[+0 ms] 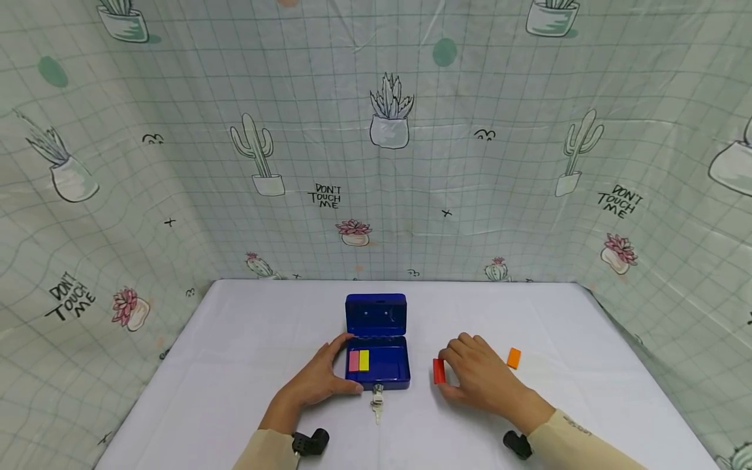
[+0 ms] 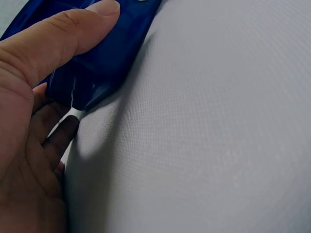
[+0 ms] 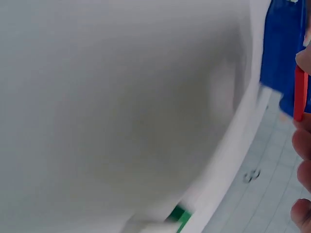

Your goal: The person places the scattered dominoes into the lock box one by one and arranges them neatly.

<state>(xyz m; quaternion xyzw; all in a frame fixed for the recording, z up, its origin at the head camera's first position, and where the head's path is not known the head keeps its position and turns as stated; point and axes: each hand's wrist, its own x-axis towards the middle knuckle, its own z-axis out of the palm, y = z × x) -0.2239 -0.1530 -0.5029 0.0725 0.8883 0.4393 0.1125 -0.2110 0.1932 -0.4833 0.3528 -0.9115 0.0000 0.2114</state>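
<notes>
An open blue metal cash box (image 1: 388, 384) stands on the table with its lid (image 1: 376, 314) tipped back. Inside, at the left, a pink block (image 1: 354, 361) and a yellow block (image 1: 364, 360) lie side by side. Keys (image 1: 377, 406) hang from the lock on the front. My left hand (image 1: 317, 377) grips the box's left side, thumb at the front corner and fingers along the side toward the back. To the right of the box, my right hand (image 1: 478, 372) pinches a red block (image 1: 438, 371) between thumb and fingers. The right wrist view shows this red block (image 3: 299, 92) held on edge.
An orange block (image 1: 514, 358) lies on the white-covered table (image 1: 247, 326) just right of my right hand. A green piece (image 3: 180, 217) shows at the bottom of the right wrist view. Cactus-print cloth (image 1: 305, 156) hangs behind the table and along both sides.
</notes>
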